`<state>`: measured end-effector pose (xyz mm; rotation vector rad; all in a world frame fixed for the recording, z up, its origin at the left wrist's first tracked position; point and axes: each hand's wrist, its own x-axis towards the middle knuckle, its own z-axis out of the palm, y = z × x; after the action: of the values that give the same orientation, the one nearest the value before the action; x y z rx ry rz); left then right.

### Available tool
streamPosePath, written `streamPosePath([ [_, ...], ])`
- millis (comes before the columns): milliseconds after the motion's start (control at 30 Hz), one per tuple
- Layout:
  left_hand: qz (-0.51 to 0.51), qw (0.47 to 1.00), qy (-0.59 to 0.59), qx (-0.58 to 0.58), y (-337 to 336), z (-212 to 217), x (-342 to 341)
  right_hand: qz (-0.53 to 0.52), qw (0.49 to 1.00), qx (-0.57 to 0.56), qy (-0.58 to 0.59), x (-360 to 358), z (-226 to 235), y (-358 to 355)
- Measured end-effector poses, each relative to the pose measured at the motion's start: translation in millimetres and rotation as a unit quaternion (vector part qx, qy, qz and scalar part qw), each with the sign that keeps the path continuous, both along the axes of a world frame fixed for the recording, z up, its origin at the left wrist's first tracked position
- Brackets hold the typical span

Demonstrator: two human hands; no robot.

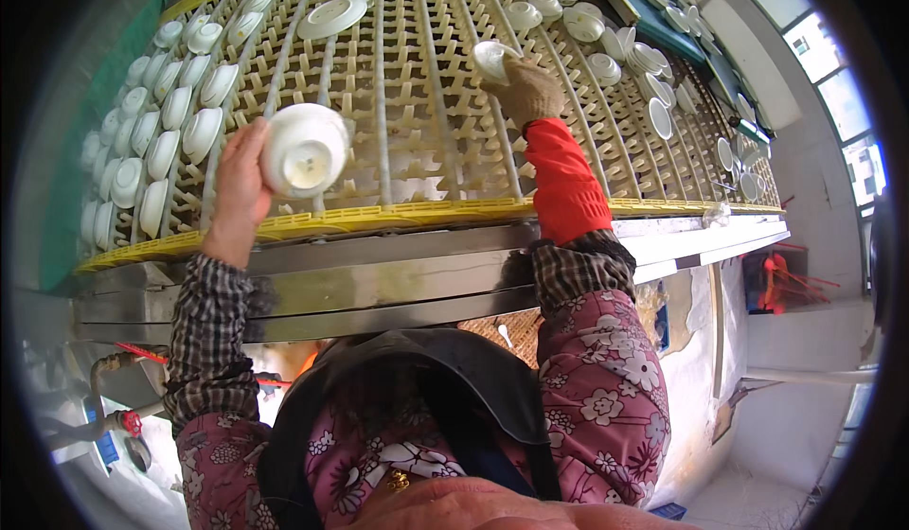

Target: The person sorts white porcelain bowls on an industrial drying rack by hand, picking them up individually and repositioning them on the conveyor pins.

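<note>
My left hand [240, 178], bare, grips a white bowl [309, 144] by its side, over the near left of a rack-like conveyor belt [407, 104] with rows of pegs. The bowl's underside faces up, with a yellowish mark on it. Over the belt's middle right, my right hand [530, 93] wears a brown knit glove and a red cuff. Its fingers are closed on a small white dish [492, 60]. Tilted white bowls [180, 107] stand in rows between the pegs on the left. A white oval plate [331, 18] lies farther back.
More white bowls and dishes [582, 25] sit scattered on the belt's right side. Others rest on a dark green ledge [636, 11] at the far right. A yellow edge strip [398, 216] and a steel ledge [388, 279] run along the near side. A red valve handle [132, 423] is at lower left.
</note>
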<state>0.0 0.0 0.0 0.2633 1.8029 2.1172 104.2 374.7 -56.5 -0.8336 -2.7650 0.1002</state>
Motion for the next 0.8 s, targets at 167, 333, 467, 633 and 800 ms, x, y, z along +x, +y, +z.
streamPosePath([
  [167, -0.069, 0.996, -0.055, 0.007, 105, -22, 72, 0.016, 0.998, -0.024, -0.059, 20, -23, 32],
  [333, -0.156, 0.983, 0.081, -0.053, 141, -46, 82, 0.074, 0.987, -0.137, 0.027, 28, -21, 50],
  [467, -0.168, 0.984, -0.032, -0.044, 138, -30, 73, 0.174, 0.962, -0.146, 0.149, 26, -7, 51],
  [633, -0.137, 0.974, -0.174, 0.044, 130, -38, 57, 0.377, 0.908, -0.112, 0.144, 24, 40, -58],
  [800, -0.071, 0.978, -0.194, 0.018, 111, -44, 39, 0.430, 0.891, 0.081, 0.120, 32, 44, -118],
])
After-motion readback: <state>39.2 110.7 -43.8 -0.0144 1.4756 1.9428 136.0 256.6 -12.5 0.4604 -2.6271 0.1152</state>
